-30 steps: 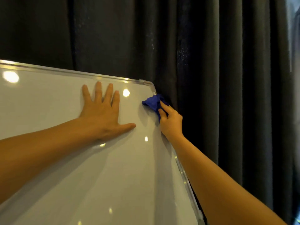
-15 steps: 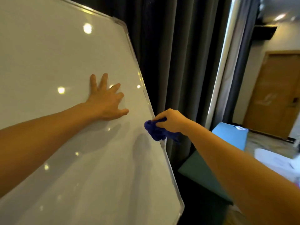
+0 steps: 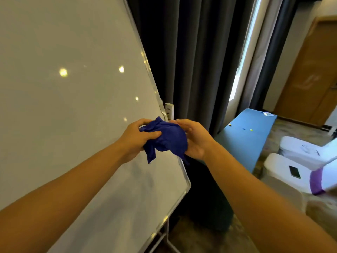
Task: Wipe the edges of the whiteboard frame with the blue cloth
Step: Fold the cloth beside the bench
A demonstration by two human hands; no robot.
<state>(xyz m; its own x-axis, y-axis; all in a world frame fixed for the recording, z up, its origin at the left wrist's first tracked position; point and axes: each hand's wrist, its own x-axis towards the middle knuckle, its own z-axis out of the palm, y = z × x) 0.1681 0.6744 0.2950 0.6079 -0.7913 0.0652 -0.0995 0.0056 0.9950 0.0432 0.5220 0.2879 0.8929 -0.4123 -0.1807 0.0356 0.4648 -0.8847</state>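
The blue cloth [image 3: 166, 138] is bunched up in front of the whiteboard's right edge, held between both hands. My left hand [image 3: 135, 138] grips its left side with thumb and curled fingers. My right hand [image 3: 194, 138] cups the cloth from the right, fingers curved around it. The whiteboard [image 3: 73, 106] fills the left of the view, tilted, and its silver frame [image 3: 148, 70] runs down the right edge to a rounded lower corner [image 3: 187, 183]. The stretch of frame behind the cloth is hidden.
Dark curtains [image 3: 197, 61] hang right behind the board. A blue table [image 3: 248, 136] with small items stands to the right, white covered chairs [image 3: 299, 165] with a phone [image 3: 294, 171] beyond it. The board's stand legs [image 3: 166, 238] reach the floor below.
My left hand left the board's surface and took hold of the cloth together with my right hand. The cloth moved down the right edge, and the view swung down and right.
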